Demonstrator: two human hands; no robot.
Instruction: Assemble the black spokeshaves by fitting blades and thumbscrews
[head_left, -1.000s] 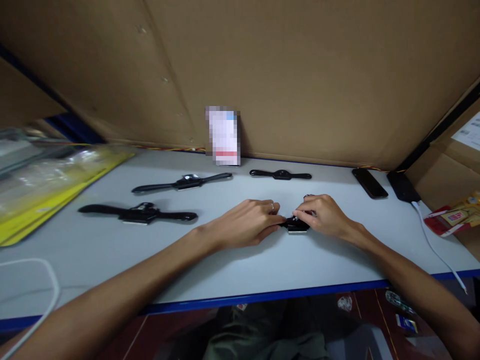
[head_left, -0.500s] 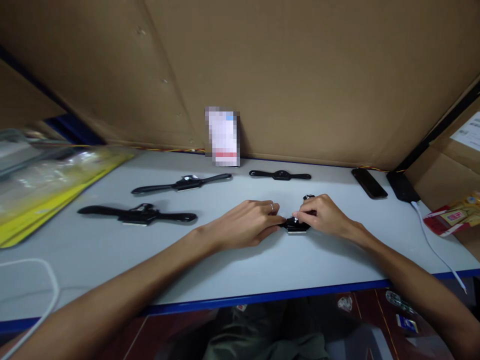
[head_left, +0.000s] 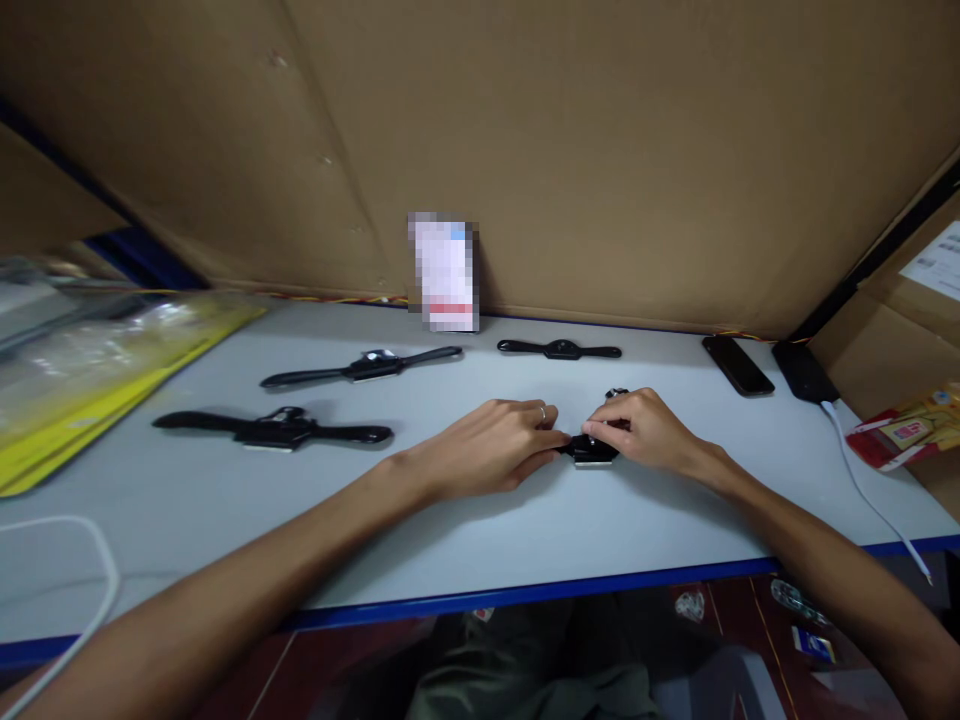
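Note:
A black spokeshave (head_left: 592, 450) lies on the table between my hands, the pale edge of its blade facing me. My left hand (head_left: 499, 445), with a ring on one finger, is closed around its left handle, which is mostly hidden. Thumb and fingertips of my right hand (head_left: 645, 425) are pinched together at the top of the spokeshave's middle. Whatever small part they grip there is covered by the fingers. Two more spokeshaves with blades, a nearer one (head_left: 281, 428) and a farther one (head_left: 367, 366), lie to the left. Behind my hands rests a black spokeshave body (head_left: 560, 349), no blade visible on it.
A blurred-out upright card or screen (head_left: 450, 275) leans on the cardboard wall (head_left: 600, 170). At right are a phone (head_left: 737, 366), a black device (head_left: 804, 373) with a white cable, and a red-yellow packet (head_left: 904, 430). Yellow-edged plastic packaging (head_left: 112, 385) lies left; a white cable (head_left: 105, 560) loops in front.
The thumb and fingertips of my right hand have shifted very slightly at the top of the spokeshave. My left hand keeps its place, and the other tools lie as before.

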